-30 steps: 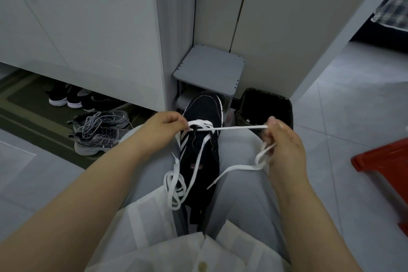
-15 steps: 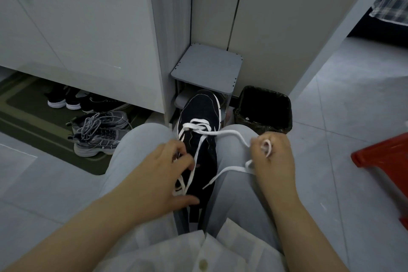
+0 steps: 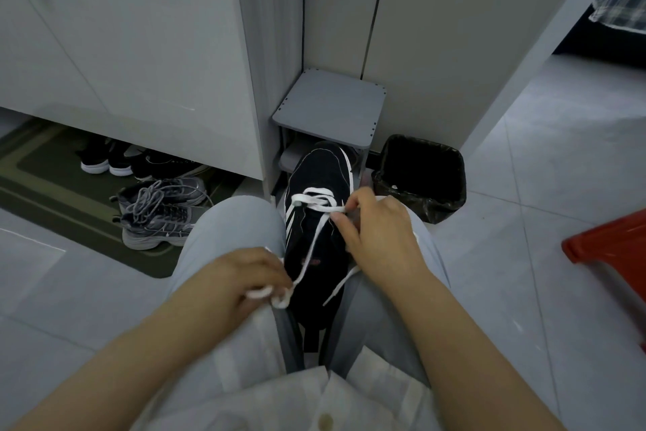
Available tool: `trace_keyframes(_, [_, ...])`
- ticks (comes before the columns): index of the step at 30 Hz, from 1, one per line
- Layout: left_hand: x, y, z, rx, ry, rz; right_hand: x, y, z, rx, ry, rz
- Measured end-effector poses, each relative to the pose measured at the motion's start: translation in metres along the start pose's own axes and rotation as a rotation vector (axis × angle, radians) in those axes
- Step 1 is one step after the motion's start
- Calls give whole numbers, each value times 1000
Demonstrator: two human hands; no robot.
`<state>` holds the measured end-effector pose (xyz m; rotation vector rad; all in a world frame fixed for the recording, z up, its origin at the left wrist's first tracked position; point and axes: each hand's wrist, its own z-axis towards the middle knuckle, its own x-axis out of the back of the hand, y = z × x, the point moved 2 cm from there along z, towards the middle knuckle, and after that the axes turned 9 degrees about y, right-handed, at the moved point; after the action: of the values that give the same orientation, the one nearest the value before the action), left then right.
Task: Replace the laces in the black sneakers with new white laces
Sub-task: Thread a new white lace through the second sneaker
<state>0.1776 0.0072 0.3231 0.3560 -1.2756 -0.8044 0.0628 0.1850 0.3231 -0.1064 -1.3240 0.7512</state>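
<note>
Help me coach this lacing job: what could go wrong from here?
The white lace bunched in the left hand may knot when pulled through. The black sneaker sits only wedged between the legs, so the right hand pulling on the lace could tip it.

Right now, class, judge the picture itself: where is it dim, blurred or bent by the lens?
Head view: dim, even indoor light; the left hand gripping the white lace is motion-blurred, the black sneaker sharper; the wide-angle lens tilts and bows the edges of the cabinet.
</note>
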Motion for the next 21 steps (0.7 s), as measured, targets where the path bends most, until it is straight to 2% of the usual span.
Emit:
trace_keyframes(4, [30, 6, 19, 286, 353, -116, -3, -1, 2, 25, -1, -11])
trace_keyframes(6, [41, 5, 26, 392, 467, -158, -5, -4, 4, 54, 17, -42])
trace_keyframes(9, [50, -5, 31, 488, 379, -370, -5, -4, 7, 53, 46, -18])
trace_keyframes(11, [50, -13, 31, 531, 303, -410, -5, -4, 10, 40, 57, 17])
trace_keyframes(15, [42, -25, 30, 514, 313, -300, -8, -4, 9, 117, 70, -60])
trace_keyframes(19, [33, -33, 28, 379, 274, -53, 3, 13, 10, -51, 87, 152])
trace_keyframes(21, [31, -40, 26, 353, 251, 65, 9, 19, 9, -100, 67, 184])
